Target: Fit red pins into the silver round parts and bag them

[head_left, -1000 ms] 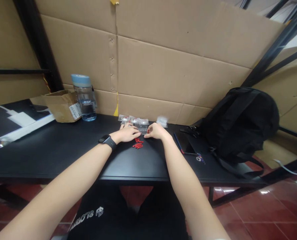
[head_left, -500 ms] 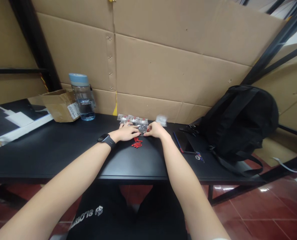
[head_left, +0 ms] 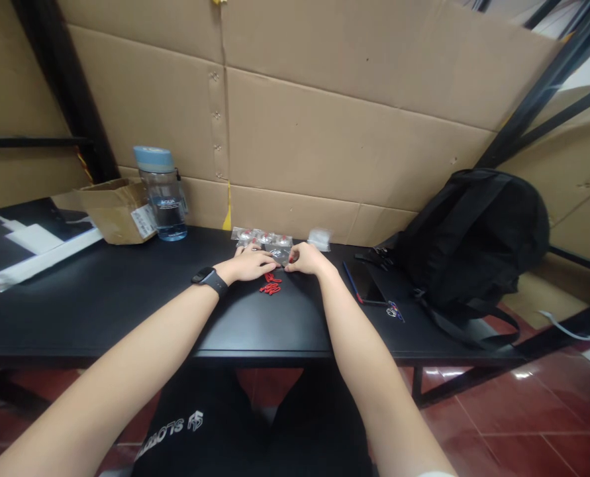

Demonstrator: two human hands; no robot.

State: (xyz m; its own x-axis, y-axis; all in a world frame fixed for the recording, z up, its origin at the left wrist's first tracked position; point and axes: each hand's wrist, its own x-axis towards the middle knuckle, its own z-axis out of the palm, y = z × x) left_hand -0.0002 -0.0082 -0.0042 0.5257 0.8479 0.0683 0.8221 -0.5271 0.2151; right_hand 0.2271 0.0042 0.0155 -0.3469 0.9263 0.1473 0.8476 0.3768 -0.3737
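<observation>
My left hand [head_left: 251,265], with a dark watch [head_left: 209,279] on its wrist, lies flat with fingers spread over the left side of a small clear plastic bag [head_left: 277,253] on the black table. At the bag's right edge, my right hand [head_left: 305,258] has thumb and fingertips pinched together. A bit of red shows at those fingertips, too small to make out. Red cords [head_left: 270,285] lie loosely coiled just below the hands. Behind the left hand sits a row of several small clear packets [head_left: 265,236] with red and silvery contents.
A stack of clear bags [head_left: 319,238] lies behind my right hand. Rightward are a dark tablet-like device [head_left: 367,283], a keyring [head_left: 394,311] and a black backpack [head_left: 473,245]. A water bottle [head_left: 165,199] and cardboard box [head_left: 116,212] stand at left, before a cardboard wall [head_left: 314,119].
The view has shifted very slightly. Both hands stay almost where they were, and the right fingertips still pinch at the bag's edge.
</observation>
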